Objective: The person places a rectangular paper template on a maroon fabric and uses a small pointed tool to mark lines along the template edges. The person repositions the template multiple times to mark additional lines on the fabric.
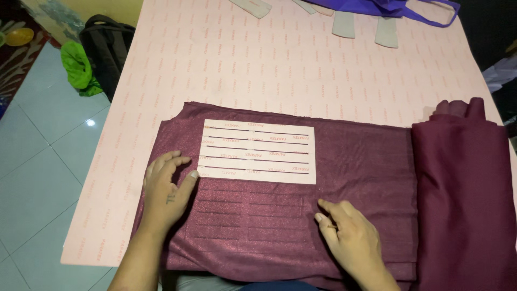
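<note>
A dark maroon cloth (350, 161) lies spread over a pink paper-covered table (258, 70). On it rests a pale pink rectangular sheet (257, 151) with several dark slits across it. My left hand (166, 189) lies flat on the cloth, its thumb tip touching the sheet's lower left corner. My right hand (353, 237) presses fingertips into the cloth just below the sheet's lower right corner. Faint rectangular marks (247, 215) show in the cloth between my hands. Neither hand holds anything.
A thick maroon fabric roll (466, 199) lies at the right. Several grey cut pieces (344, 24) and a purple bag (388, 6) sit at the table's far edge. A black backpack (105, 51) and green cloth (75, 67) are on the tiled floor at left.
</note>
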